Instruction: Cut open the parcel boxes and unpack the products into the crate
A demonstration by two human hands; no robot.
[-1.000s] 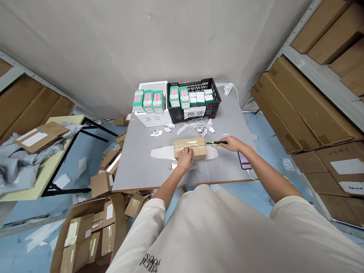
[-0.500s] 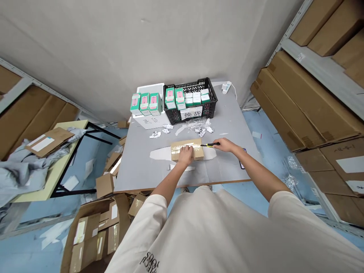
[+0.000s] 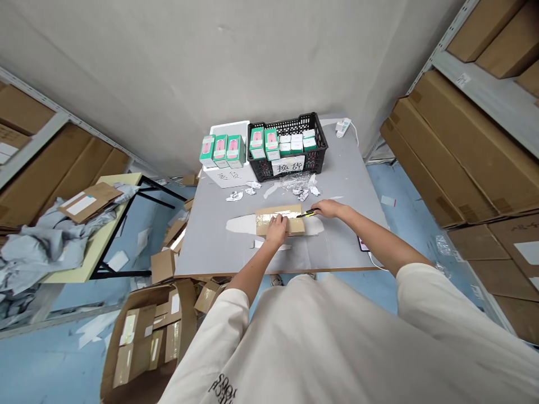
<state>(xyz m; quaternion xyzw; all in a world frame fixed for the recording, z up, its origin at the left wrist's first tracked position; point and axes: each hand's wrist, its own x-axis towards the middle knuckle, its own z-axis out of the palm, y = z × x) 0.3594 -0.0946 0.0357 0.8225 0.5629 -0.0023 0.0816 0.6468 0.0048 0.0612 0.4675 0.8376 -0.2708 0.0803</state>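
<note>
A small taped cardboard box (image 3: 264, 223) lies on the grey table, over a pale oval patch (image 3: 240, 224). My left hand (image 3: 277, 229) presses on its top, fingers bent close together, steadying it. In my right hand (image 3: 327, 208) is a black and yellow utility knife (image 3: 309, 213), gripped by its handle. The knife's tip points left and reaches the tape on the right part of the box top. Whether the blade is in the tape is too small to tell.
Behind lie crumpled paper (image 3: 301, 194) and clear plastic wrap (image 3: 293, 181). A black crate (image 3: 322, 147) and a white bin (image 3: 227, 177) hold green-and-white boxes. A phone (image 3: 362, 244) lies under my right forearm. A large carton (image 3: 110, 359) of boxes stands at lower left, shelves on both sides.
My right hand has moved left toward the box, and the knife now slants more, handle end raised in the picture. My left hand stays on the box. The whole view has shifted slightly.
</note>
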